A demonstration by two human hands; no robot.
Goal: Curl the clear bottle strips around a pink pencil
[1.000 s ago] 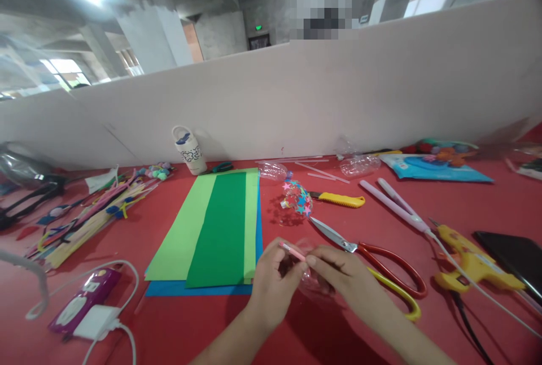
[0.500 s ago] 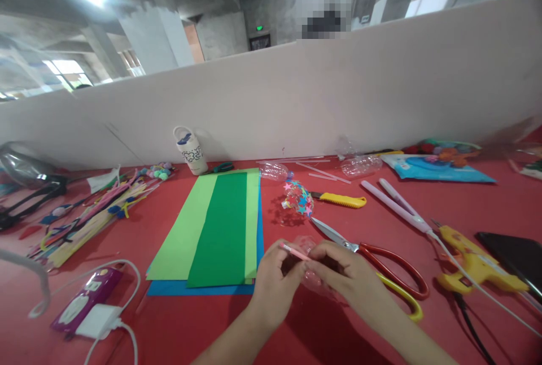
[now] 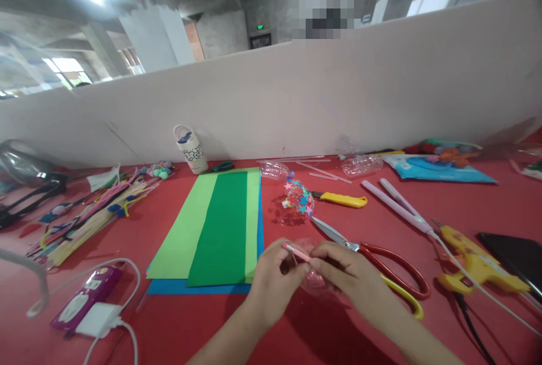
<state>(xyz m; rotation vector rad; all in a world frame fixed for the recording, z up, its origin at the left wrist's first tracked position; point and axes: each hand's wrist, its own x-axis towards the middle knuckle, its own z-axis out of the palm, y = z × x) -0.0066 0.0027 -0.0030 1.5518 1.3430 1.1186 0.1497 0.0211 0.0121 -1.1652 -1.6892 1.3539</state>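
Observation:
My left hand (image 3: 273, 283) and my right hand (image 3: 347, 274) meet low in the middle, over the red table (image 3: 190, 325). Between their fingertips is a thin pink stick (image 3: 295, 251), pinched from both sides. Under the fingers lies a clear plastic piece (image 3: 312, 281), partly hidden by both hands. My left hand's fingers curl against it, and which hand bears it I cannot tell. Just beyond the hands lie red-and-yellow-handled scissors (image 3: 381, 269) and a clear ball covered in coloured stars (image 3: 298, 198).
Green sheets on a blue one (image 3: 220, 226) lie left of the hands. A yellow utility knife (image 3: 342, 200), a yellow glue gun (image 3: 474, 263) with its cord, a lilac tool (image 3: 398, 207), pipe cleaners (image 3: 88, 215), a purple device (image 3: 87, 294) and a white partition (image 3: 339, 99) surround the spot.
Both hands stay together on the pink stick and clear piece, with only small finger shifts. The view has drifted slightly.

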